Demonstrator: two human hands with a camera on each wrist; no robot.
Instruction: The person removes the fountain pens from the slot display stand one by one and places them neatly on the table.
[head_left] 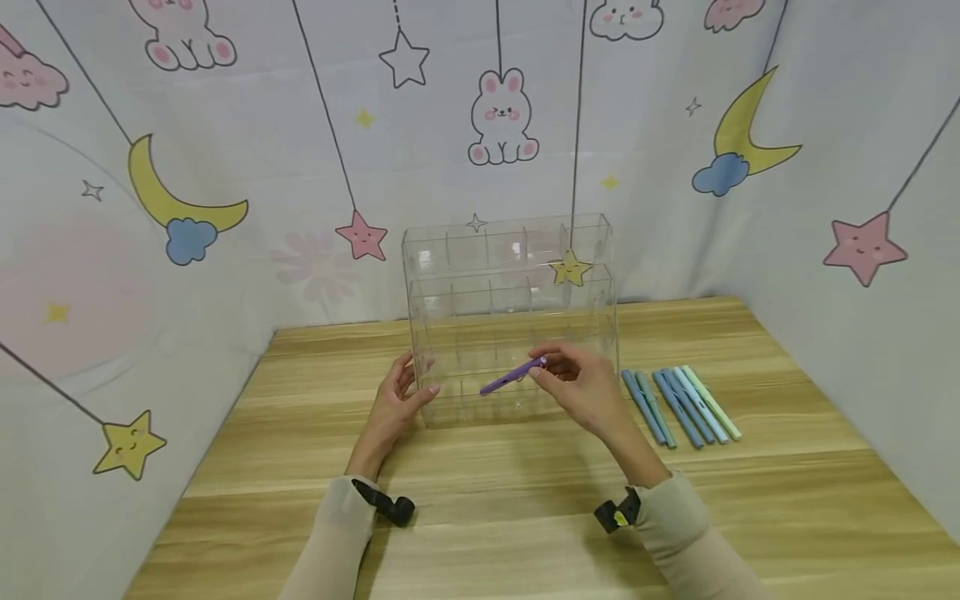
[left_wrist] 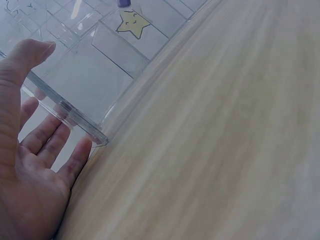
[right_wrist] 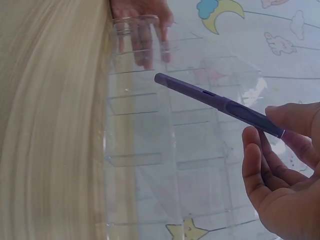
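Note:
A clear plastic organiser (head_left: 510,275) with stepped compartments stands on the wooden table (head_left: 525,500). My left hand (head_left: 397,400) holds its front left corner, thumb on the front face and fingers along the side; in the left wrist view the organiser (left_wrist: 95,65) sits between thumb and fingers (left_wrist: 50,135). My right hand (head_left: 581,383) pinches the end of a purple pen (head_left: 512,376) and holds it slanted over the organiser's front row. In the right wrist view the purple pen (right_wrist: 215,102) hangs in front of the organiser (right_wrist: 165,135).
Several pens (head_left: 678,404) in blue and pale green lie side by side on the table, right of the organiser. Fabric walls with moons, stars and rabbits (head_left: 502,117) close in the back and both sides.

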